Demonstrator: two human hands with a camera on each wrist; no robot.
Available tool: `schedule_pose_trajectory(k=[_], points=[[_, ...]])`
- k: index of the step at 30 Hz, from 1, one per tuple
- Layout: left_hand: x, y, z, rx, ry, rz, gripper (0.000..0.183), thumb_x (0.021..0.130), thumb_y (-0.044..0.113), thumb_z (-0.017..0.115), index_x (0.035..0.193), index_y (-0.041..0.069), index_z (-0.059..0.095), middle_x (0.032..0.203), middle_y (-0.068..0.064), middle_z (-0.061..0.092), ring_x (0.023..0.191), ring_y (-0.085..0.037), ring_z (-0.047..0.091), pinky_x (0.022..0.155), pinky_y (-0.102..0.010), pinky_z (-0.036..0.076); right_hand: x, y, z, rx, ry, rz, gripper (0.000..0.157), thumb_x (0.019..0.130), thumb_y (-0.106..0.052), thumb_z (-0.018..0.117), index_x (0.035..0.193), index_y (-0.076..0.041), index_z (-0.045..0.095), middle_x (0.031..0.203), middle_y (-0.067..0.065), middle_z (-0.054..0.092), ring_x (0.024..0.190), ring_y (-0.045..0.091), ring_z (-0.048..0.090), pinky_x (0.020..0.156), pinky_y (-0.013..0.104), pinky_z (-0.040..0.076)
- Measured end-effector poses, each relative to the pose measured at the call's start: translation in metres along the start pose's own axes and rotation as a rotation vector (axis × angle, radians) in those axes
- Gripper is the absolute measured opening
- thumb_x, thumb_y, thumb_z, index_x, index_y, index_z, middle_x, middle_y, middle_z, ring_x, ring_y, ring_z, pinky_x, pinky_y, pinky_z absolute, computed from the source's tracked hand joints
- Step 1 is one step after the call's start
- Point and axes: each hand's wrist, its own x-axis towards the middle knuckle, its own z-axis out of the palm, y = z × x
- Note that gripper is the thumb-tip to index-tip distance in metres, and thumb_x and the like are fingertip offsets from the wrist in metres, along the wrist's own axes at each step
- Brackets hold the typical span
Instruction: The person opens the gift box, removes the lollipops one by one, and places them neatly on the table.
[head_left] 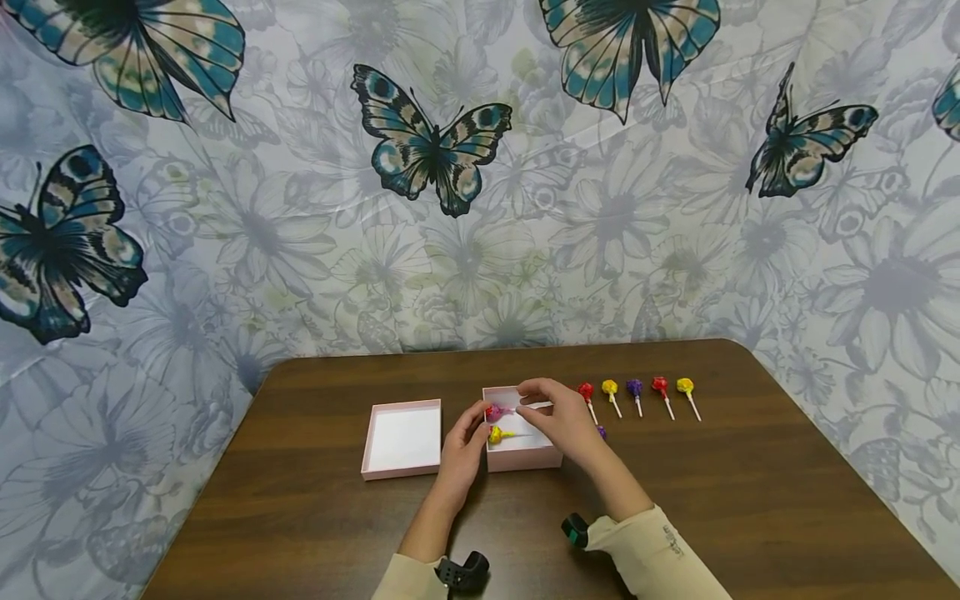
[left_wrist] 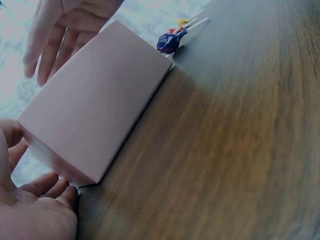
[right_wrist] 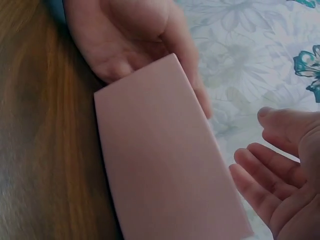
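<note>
An open pink box (head_left: 525, 460) stands on the table, with a pink-purple lollipop (head_left: 492, 412) and a yellow lollipop (head_left: 497, 434) lying at the left inside it. My left hand (head_left: 461, 454) holds the box at its left end, thumb side at the rim and fingers against the outer wall. Above the right part of the box is my right hand (head_left: 564, 421), its thumb and fingers apart near the end of the pink-purple lollipop's stick. In the right wrist view that right hand (right_wrist: 282, 175) has loosely bent fingers with nothing between them.
A shallow pink box lid (head_left: 402, 440), white inside, lies to the left. Right of the box runs a row of red, yellow and purple lollipops (head_left: 635, 388). A separate purple lollipop (left_wrist: 170, 42) lies by the box's right end. Butterfly-patterned cloth hangs behind the wooden table (head_left: 300, 517).
</note>
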Motion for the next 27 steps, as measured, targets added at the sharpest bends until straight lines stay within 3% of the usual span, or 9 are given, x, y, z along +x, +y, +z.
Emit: schedule_pose_trajectory(k=[14, 19, 27], points=[[-0.001, 0.000, -0.001, -0.019, -0.021, 0.004, 0.039, 0.104, 0.011, 0.049, 0.143, 0.013, 0.053, 0.152, -0.013, 0.050, 0.144, -0.031, 0.042, 0.119, -0.049, 0.035, 0.012, -0.005, 0.021, 0.037, -0.190, 0.040, 0.024, 0.091, -0.008, 0.071, 0.114, -0.004, 0.070, 0.112, 0.013, 0.073, 0.104, 0.030, 0.070, 0.088, 0.040, 0.060], [-0.001, 0.000, -0.002, -0.027, -0.030, -0.008, 0.039, 0.104, 0.010, 0.048, 0.143, 0.014, 0.053, 0.151, -0.011, 0.051, 0.144, -0.029, 0.043, 0.119, -0.048, 0.036, 0.017, -0.005, 0.023, 0.068, -0.321, 0.039, 0.021, 0.092, -0.003, 0.067, 0.112, 0.003, 0.070, 0.111, 0.020, 0.072, 0.103, 0.031, 0.069, 0.090, 0.043, 0.059], [-0.001, 0.002, -0.002, -0.021, -0.040, -0.006, 0.040, 0.105, 0.014, 0.049, 0.145, 0.015, 0.052, 0.154, -0.010, 0.048, 0.146, -0.030, 0.040, 0.120, -0.051, 0.033, 0.024, -0.005, 0.026, 0.021, -0.424, 0.079, 0.018, 0.089, 0.000, 0.067, 0.105, 0.007, 0.069, 0.108, 0.023, 0.072, 0.100, 0.033, 0.069, 0.087, 0.043, 0.058]])
